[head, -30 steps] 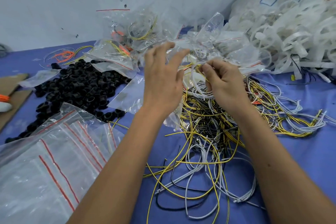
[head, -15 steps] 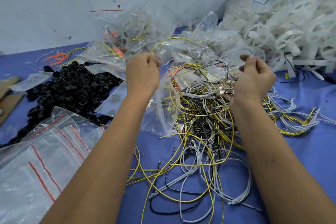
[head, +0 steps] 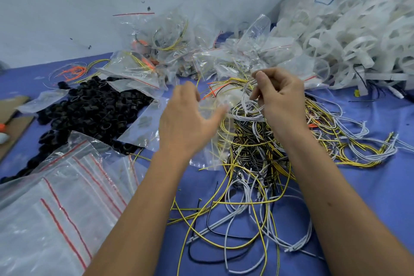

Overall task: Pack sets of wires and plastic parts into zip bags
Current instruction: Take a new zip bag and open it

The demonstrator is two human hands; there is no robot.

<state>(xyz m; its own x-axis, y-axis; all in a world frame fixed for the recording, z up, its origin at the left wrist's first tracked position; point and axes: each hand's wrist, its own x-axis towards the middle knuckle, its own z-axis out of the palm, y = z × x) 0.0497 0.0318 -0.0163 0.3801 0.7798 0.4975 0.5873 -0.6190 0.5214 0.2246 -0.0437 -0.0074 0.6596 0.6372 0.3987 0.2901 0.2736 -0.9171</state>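
Two hands (head: 235, 110), one wire tangle (head: 253, 163) — uncountable, one black-ring heap (head: 89, 110) — likewise

Blue table (head: 369, 186), wires (head: 251, 163), zip bags (head: 56, 197)

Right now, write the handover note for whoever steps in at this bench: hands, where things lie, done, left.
Left hand: fingers spread on a clear zip bag held over the wire pile.
Right hand: pinches a bunch of white wires lifted from the loose wire pile, close to the bag.
Black plastic parts heaped at the left; white plastic rings at the far right; empty zip bags stacked near left.
Done: a mound of filled bags at the back wall.
Left: get these wires into the bag, add parts, seal; many loose wires remain.
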